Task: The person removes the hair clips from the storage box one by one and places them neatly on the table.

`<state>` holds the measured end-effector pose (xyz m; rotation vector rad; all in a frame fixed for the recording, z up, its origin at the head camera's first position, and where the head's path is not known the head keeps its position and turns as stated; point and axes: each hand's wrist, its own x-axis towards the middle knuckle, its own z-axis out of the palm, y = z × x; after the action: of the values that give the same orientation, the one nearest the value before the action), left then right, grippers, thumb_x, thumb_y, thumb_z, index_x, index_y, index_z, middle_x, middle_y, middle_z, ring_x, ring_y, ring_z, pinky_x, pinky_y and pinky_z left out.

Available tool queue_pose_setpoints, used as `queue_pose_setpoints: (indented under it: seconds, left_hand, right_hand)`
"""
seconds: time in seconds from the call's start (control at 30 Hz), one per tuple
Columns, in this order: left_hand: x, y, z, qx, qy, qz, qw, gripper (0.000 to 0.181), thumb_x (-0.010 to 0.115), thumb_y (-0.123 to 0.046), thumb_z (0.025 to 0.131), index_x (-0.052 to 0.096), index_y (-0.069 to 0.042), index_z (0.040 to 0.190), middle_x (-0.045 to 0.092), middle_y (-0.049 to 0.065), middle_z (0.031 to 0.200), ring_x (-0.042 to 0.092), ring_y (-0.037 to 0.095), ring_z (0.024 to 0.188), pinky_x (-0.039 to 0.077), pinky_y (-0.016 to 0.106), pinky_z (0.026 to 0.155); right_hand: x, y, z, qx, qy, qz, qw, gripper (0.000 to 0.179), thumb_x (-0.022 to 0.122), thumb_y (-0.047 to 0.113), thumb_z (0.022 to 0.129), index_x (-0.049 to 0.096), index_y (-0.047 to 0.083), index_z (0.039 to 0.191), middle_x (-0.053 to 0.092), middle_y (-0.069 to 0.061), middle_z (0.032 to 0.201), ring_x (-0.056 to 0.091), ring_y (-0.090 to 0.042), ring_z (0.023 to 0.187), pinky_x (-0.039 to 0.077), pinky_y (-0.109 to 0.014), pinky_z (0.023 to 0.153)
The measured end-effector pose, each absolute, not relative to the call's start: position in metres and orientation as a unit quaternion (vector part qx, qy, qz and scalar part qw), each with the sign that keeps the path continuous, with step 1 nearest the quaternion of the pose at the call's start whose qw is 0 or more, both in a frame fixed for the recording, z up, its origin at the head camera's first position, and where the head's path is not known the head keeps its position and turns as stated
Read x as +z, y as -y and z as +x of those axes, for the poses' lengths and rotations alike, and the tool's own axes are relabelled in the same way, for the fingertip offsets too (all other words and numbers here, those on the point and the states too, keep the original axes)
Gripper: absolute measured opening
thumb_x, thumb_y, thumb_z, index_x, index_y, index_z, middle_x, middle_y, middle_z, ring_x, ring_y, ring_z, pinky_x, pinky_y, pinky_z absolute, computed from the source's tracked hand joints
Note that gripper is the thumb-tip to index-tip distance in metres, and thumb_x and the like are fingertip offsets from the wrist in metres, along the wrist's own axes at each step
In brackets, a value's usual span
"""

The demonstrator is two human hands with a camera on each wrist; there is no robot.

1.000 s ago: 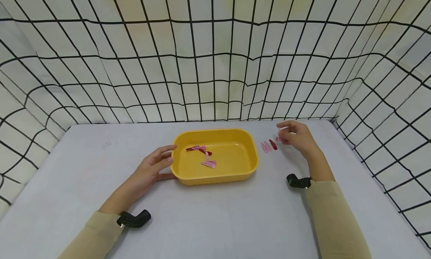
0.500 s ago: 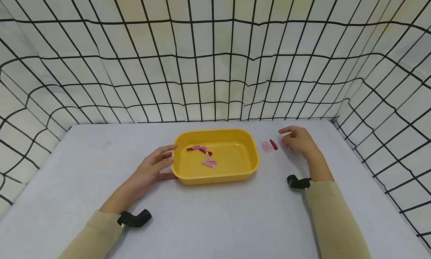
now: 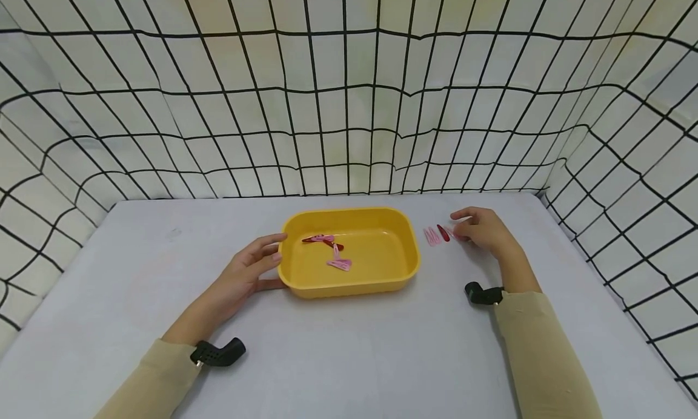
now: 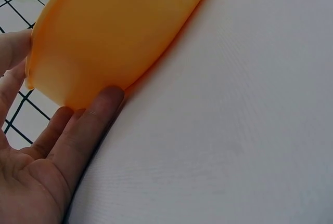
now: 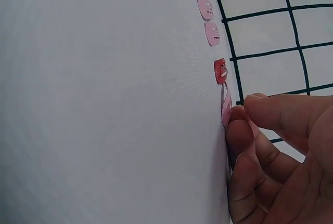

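Note:
My right hand (image 3: 482, 230) is low over the table at the right. Its curled fingers pinch the end of a pink snap hair clip (image 5: 226, 107) lying close to the table surface; the fingertips partly hide it. Beside it in a row lie a red hair clip (image 3: 443, 232) and two pink hair clips (image 3: 432, 236). My left hand (image 3: 248, 267) rests against the left end of a yellow tray (image 3: 349, 290), fingers at the rim and thumb low by the side wall. Several red and pink hair clips (image 3: 339, 264) lie in the tray's left half.
A white-covered table (image 3: 349, 352) bears everything. Black wire grid panels (image 3: 346, 110) with white cloth behind stand along its far edge and both sides. Black wrist devices (image 3: 218, 353) sit on both forearms.
My right hand has lowered slightly toward the near side with the pink hair clip, bringing it down beside the red one. The left hand and tray have stayed put.

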<state>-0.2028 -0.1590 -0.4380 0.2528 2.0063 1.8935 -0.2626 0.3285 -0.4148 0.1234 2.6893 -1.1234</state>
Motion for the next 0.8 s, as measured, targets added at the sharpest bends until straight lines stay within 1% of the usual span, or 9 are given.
queue_pose_setpoints:
  seconds: [0.07, 0.13, 0.27, 0.33, 0.47, 0.67, 0.8]
  left_hand:
    - [-0.4381, 0.1593, -0.2027, 0.672, -0.712, 0.088, 0.184, 0.054, 0.056, -0.032, 0.103, 0.039, -0.015, 0.151, 0.037, 0.017, 0.149, 0.055, 0.027, 0.123, 0.058, 0.044, 0.091]
    - [-0.438, 0.1596, -0.2024, 0.672, -0.712, 0.088, 0.184, 0.054, 0.057, -0.032, 0.103, 0.039, -0.015, 0.151, 0.037, 0.018, 0.149, 0.054, 0.027, 0.123, 0.058, 0.044, 0.091]
    - [-0.4378, 0.1604, -0.2018, 0.672, -0.713, 0.088, 0.183, 0.054, 0.056, -0.031, 0.103, 0.038, -0.014, 0.151, 0.036, 0.018, 0.149, 0.054, 0.027, 0.123, 0.058, 0.043, 0.091]
    - [-0.4375, 0.1607, -0.2016, 0.671, -0.714, 0.087, 0.183, 0.054, 0.056, -0.031, 0.103, 0.038, -0.014, 0.151, 0.036, 0.018, 0.149, 0.054, 0.027, 0.124, 0.058, 0.043, 0.091]
    - [-0.4374, 0.1608, -0.2025, 0.667, -0.717, 0.086, 0.184, 0.055, 0.056, -0.032, 0.103, 0.038, -0.015, 0.151, 0.037, 0.017, 0.149, 0.053, 0.029, 0.124, 0.058, 0.043, 0.091]
    - [-0.4368, 0.1609, -0.2031, 0.666, -0.718, 0.088, 0.184, 0.054, 0.055, -0.031, 0.103, 0.037, -0.014, 0.152, 0.036, 0.018, 0.15, 0.053, 0.03, 0.125, 0.058, 0.043, 0.091]
    - [-0.4369, 0.1613, -0.203, 0.667, -0.716, 0.086, 0.184, 0.054, 0.056, -0.031, 0.103, 0.038, -0.014, 0.151, 0.036, 0.017, 0.15, 0.053, 0.028, 0.125, 0.058, 0.043, 0.091]
  right_hand:
    - [-0.4142, -0.3286, -0.2626, -0.378, -0.918, 0.039, 0.114, 0.038, 0.061, 0.015, 0.096, 0.06, 0.008, 0.133, 0.064, -0.014, 0.108, 0.058, -0.023, 0.09, 0.049, -0.026, 0.072]
    - [-0.4135, -0.3288, -0.2628, -0.372, -0.92, 0.03, 0.117, 0.033, 0.062, 0.014, 0.095, 0.063, 0.007, 0.127, 0.064, -0.014, 0.108, 0.058, -0.024, 0.089, 0.05, -0.027, 0.072]
    - [-0.4138, -0.3291, -0.2642, -0.329, -0.936, 0.016, 0.123, 0.022, 0.064, 0.015, 0.091, 0.069, 0.01, 0.112, 0.063, -0.011, 0.102, 0.056, -0.025, 0.088, 0.048, -0.03, 0.071]
    - [-0.4143, -0.3292, -0.2647, -0.308, -0.943, 0.017, 0.127, 0.021, 0.064, 0.016, 0.09, 0.07, 0.011, 0.109, 0.063, -0.01, 0.1, 0.056, -0.025, 0.088, 0.046, -0.03, 0.07]
    - [-0.4147, -0.3291, -0.2646, -0.29, -0.948, 0.033, 0.129, 0.022, 0.063, 0.019, 0.093, 0.07, 0.012, 0.113, 0.064, -0.01, 0.1, 0.056, -0.025, 0.089, 0.046, -0.031, 0.07]
    - [-0.4123, -0.3268, -0.2648, -0.296, -0.946, 0.023, 0.132, 0.027, 0.061, 0.021, 0.095, 0.07, 0.014, 0.12, 0.066, -0.01, 0.106, 0.056, -0.026, 0.095, 0.047, -0.034, 0.077]
    - [-0.4111, -0.3248, -0.2649, -0.302, -0.943, 0.015, 0.138, 0.029, 0.061, 0.021, 0.096, 0.07, 0.014, 0.123, 0.066, -0.011, 0.108, 0.055, -0.027, 0.097, 0.047, -0.034, 0.08]
